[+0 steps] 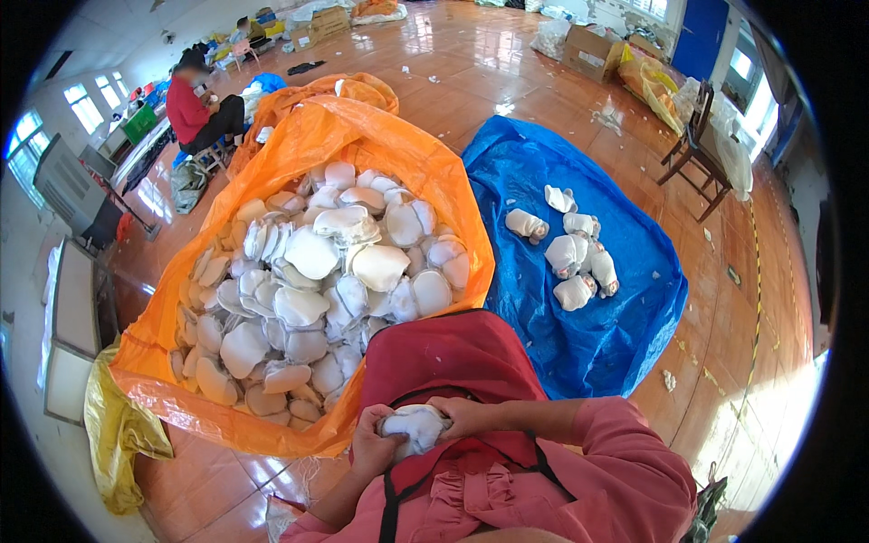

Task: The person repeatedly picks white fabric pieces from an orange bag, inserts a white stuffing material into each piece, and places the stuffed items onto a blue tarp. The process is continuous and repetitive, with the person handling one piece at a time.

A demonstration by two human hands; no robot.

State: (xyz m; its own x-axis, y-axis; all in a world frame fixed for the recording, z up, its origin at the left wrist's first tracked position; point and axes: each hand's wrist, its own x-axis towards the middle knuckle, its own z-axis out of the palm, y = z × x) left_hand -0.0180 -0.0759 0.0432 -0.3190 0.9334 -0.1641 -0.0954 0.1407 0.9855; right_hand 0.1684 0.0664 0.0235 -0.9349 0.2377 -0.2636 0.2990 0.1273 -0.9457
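Above my lap, a white rounded fabric pad (415,427) is gripped between my two hands. My left hand (372,445) has its fingers closed on the pad's left side. From the right, my right hand (460,417) pinches the other edge. Just ahead and to the left, a heap of white cup-shaped pads (312,253) fills a large orange plastic sack (434,163) with its mouth spread wide. At the right lies a blue plastic sheet (615,353), with several rolled bundles of white pads (568,255) on it.
A red cloth (444,357) covers my lap between the sack and the sheet. A wooden chair (701,154) stands far right, with cardboard boxes (588,52) behind. A person in red (187,109) sits on a stool at far left. A yellow sack (122,434) lies near left.
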